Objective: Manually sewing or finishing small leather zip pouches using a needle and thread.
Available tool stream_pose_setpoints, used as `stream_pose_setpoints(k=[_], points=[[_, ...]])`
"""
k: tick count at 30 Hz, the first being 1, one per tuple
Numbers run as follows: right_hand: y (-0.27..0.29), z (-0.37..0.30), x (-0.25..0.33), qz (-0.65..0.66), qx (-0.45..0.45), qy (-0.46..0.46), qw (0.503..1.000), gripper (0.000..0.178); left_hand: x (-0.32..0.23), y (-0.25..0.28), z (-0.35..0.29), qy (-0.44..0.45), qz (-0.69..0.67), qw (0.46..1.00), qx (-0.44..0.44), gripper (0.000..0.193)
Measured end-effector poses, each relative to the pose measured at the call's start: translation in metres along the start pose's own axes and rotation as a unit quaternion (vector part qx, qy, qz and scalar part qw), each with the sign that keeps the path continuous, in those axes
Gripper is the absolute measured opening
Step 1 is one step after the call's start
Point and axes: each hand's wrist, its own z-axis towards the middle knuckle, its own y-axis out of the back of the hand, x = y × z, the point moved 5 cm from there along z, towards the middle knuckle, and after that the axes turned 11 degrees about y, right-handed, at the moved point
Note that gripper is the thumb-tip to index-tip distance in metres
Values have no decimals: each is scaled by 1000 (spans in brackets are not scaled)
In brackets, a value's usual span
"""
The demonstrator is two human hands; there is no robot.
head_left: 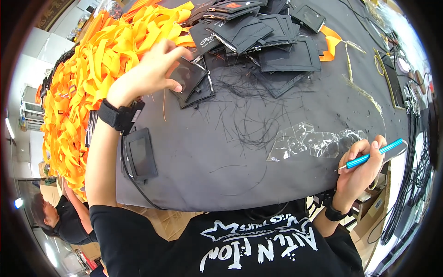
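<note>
My left hand [161,69] reaches to the near side of the pile, its thumb and fingers spread around the left edge of a black card holder [190,82] with a clear window. Whether the fingertips press on it I cannot tell. Beneath that holder lies another black one with a zip. In my right hand [362,168], closed at the table's right front edge, is a blue pen-shaped tool [376,153]. Its thin metal tip points left. A single black card holder [140,154] lies by my left forearm.
Orange straps [97,87] are heaped along the left. Black card holders [258,34] pile at the back. Loose black threads [254,127] and crumpled clear film [307,142] lie mid-table. Gold-handled scissors [379,64] rest far right. A cable runs from my left wrist. Another person [69,217] works at left.
</note>
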Motion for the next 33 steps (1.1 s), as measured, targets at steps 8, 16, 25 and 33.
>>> stream_pose_setpoints(k=[8, 16, 25, 33], points=[[2, -2, 0, 3, 2, 15, 1000, 17, 23, -9, 0, -15, 99, 995, 10, 64], [-6, -1, 3, 30, 8, 21, 999, 7, -47, 17, -45, 20, -110, 994, -14, 34], [-3, -3, 4, 20, 18, 27, 999, 11, -138, -20, -73, -78, -104, 986, 103, 69], [-14, -8, 8, -16, 21, 15, 1000, 11, -155, -28, -72, -128, -163, 978, 5, 37]])
